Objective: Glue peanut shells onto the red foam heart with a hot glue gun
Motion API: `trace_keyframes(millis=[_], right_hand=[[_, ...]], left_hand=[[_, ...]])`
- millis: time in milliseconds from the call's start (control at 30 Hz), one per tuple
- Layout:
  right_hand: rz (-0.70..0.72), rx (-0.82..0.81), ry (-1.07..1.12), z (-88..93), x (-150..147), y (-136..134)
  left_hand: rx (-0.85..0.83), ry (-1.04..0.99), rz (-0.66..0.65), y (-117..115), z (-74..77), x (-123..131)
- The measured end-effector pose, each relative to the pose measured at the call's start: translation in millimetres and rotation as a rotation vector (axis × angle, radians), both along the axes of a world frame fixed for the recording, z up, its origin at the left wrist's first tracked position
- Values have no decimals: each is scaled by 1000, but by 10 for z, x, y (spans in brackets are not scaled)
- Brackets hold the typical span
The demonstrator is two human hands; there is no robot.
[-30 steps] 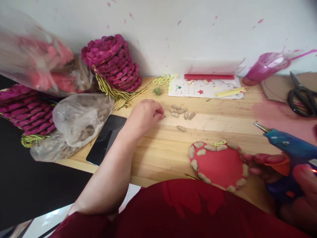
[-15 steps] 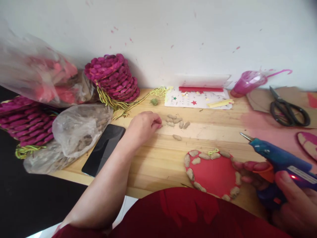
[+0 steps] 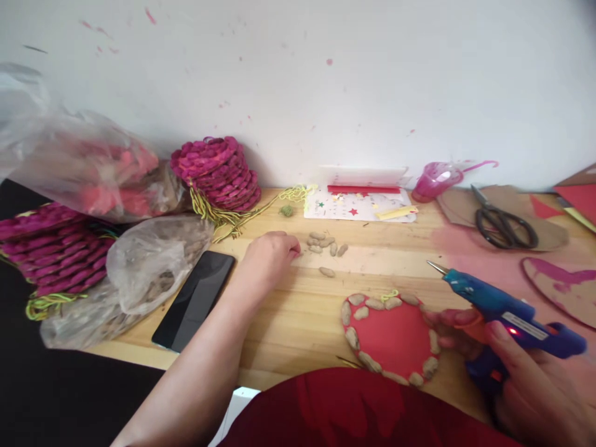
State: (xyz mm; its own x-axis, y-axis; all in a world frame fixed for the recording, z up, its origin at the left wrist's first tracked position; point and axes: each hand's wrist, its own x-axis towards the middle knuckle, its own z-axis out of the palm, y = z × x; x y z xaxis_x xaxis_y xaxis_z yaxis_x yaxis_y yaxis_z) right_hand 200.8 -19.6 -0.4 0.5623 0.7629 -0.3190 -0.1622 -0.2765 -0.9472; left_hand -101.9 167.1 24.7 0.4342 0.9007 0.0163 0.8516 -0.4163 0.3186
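Right hand [image 3: 531, 379] clamped round blue plastic glue gun [image 3: 488, 299], four o'clock; dipping might cause drips. Left hand [image 3: 270, 261]: hold unclear.

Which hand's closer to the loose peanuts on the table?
Left. The left hand is just to the left of the loose peanuts, fingertips near them. The right hand is farther away, off to the right and closer to the wearer, gripping the glue gun.

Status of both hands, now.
Left hand: fingers curled, near the loose peanuts; whether it holds anything cannot be told.
Right hand: closed around the blue glue gun.
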Motion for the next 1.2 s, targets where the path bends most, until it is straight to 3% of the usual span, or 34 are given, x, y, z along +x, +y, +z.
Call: trace_keyframes(millis=[133,400,567,633,733,833,933,1033,1200], right_hand=[[-25,-81,109,58,-26,31],[34,20,59,5,-49,17],[49,135,52,10,-69,33],[62,162,56,33,-81,34],[90,191,106,74,-96,32],[133,277,182,105,-106,34],[150,302,199,141,-120,11],[200,311,200,232,-152,-81],[471,331,80,500,-227,-323]], left_hand=[[5,54,21,-22,10,31],[43,0,42,-42,-32,60],[24,-159,102,-32,96,7],[-78,-463,132,-66,183,18],[-412,-1046,149,-194,289,109],[-763,-1359,154,-384,317,253],[-988,-1489,165,-583,273,379],[-1107,-1512,179,-761,213,455],[-1187,-1494,169,-983,187,512]])
